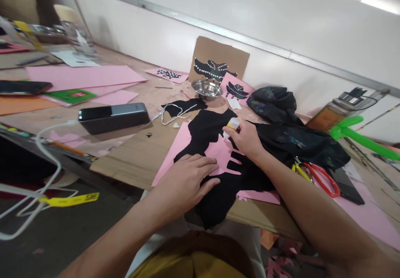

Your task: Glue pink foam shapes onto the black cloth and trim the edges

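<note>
My right hand (248, 138) grips a small white glue bottle (233, 123) with a yellow band. The bottle is tilted nozzle down at the upper edge of a pink paper cutout (220, 153) with pronged ends. Beneath the cutout spreads black fabric (210, 125), partly over a pink sheet (170, 155). My left hand (184, 178) lies flat, its fingertips on the cutout's left side and its thumb over the fabric. Whether glue is coming out is too small to tell.
Behind stand a steel bowl (206, 88) and bead-decorated black shapes on cardboard (223, 51). Red-handled scissors (323, 180) and bundled dark fabric (271, 103) lie right, near a bottle of amber liquid (326, 109). A black box-like device (114, 117) with a white cable sits left.
</note>
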